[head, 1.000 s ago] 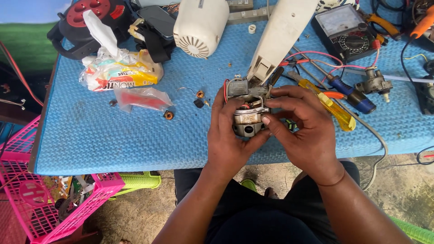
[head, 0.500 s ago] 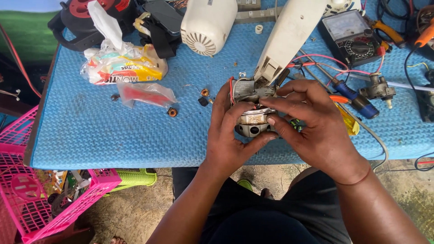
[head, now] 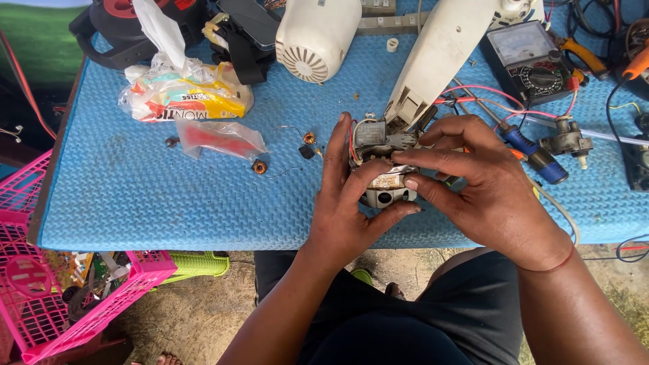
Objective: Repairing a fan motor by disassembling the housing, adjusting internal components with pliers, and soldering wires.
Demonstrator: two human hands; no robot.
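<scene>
Both hands hold a small electric motor (head: 382, 184) with grey metal body and red wires, near the front edge of the blue textured table (head: 169, 203). My left hand (head: 351, 203) cups its left side and underside, fingers pointing up. My right hand (head: 480, 182) grips it from the right, thumb and forefinger pinching its top. A long white plastic appliance housing (head: 439, 54) lies just behind the motor, slanting toward the far right. Whether the motor is still joined to it is hidden by my fingers.
A white round motor cover (head: 314, 30), plastic bags (head: 189, 94), small copper coils (head: 259, 165), a blue-handled screwdriver (head: 537, 159), an analogue multimeter (head: 527, 57) and pliers (head: 581, 54) lie on the table. A pink crate (head: 40, 297) stands at the left on the ground.
The view has shifted, so the table sits lower and further right in frame. Both hands keep their hold on the motor; my left fingers have straightened upward.
</scene>
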